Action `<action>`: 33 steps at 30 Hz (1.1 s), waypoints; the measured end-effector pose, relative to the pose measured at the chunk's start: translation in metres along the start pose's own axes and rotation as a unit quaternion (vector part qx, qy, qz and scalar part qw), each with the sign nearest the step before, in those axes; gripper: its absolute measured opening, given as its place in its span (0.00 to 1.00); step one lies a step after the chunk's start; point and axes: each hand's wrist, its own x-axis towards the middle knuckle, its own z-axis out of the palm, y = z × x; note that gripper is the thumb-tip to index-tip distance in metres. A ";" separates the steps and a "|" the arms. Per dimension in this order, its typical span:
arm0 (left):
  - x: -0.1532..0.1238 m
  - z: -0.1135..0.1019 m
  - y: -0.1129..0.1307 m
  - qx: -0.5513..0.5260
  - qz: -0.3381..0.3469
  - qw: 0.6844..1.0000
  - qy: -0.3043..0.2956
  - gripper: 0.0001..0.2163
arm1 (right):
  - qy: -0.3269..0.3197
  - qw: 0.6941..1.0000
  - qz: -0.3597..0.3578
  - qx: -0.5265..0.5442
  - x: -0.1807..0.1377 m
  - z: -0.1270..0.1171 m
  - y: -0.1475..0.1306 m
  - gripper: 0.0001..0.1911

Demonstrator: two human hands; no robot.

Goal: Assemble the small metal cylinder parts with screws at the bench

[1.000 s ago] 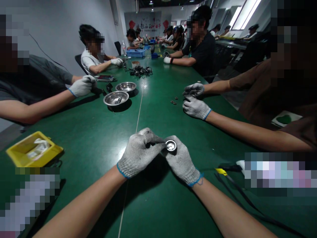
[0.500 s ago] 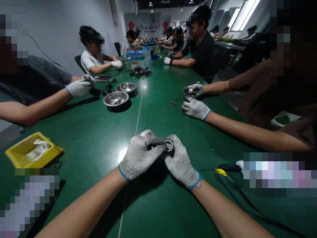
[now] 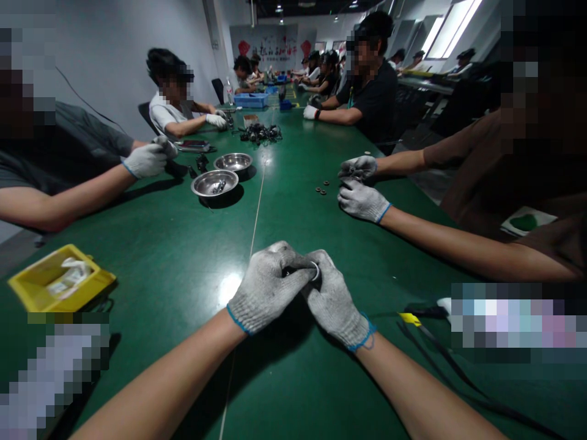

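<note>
Both my hands wear light knitted gloves with blue cuffs and meet above the green table (image 3: 183, 269). My right hand (image 3: 338, 299) is closed around a small round part with a silver rim (image 3: 316, 272), most of it hidden by fingers. My left hand (image 3: 274, 286) is closed in a pinch, its thumb and fingertips pressed into the opening of that round part. A dark bit shows between the left fingers, too small to name.
Two steel bowls (image 3: 214, 190) stand ahead, small metal pieces in the nearer one. A yellow bin (image 3: 34, 293) sits at left. Small rings (image 3: 326, 183) lie near a co-worker's gloved hands (image 3: 362, 198) at right. Black straps (image 3: 440, 351) lie at lower right. Other people line the table.
My left hand has shifted slightly right, its fingertips reaching further over the round part and covering more of its opening. My right hand has barely moved.
</note>
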 end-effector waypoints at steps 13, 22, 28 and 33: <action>0.002 -0.003 0.006 0.023 -0.007 0.999 -0.027 0.06 | -0.002 1.000 0.008 -0.011 0.000 0.000 0.000 0.12; 0.002 -0.001 0.011 0.010 -0.070 0.997 -0.019 0.07 | -0.001 0.999 -0.023 -0.035 -0.001 0.001 0.000 0.13; 0.001 0.001 0.016 -0.030 -0.151 0.988 -0.011 0.05 | 0.016 0.996 -0.047 -0.068 -0.005 0.003 0.004 0.12; 0.000 0.006 0.013 -0.087 -0.171 0.981 0.016 0.05 | 0.032 0.994 -0.058 -0.089 -0.005 0.004 0.005 0.12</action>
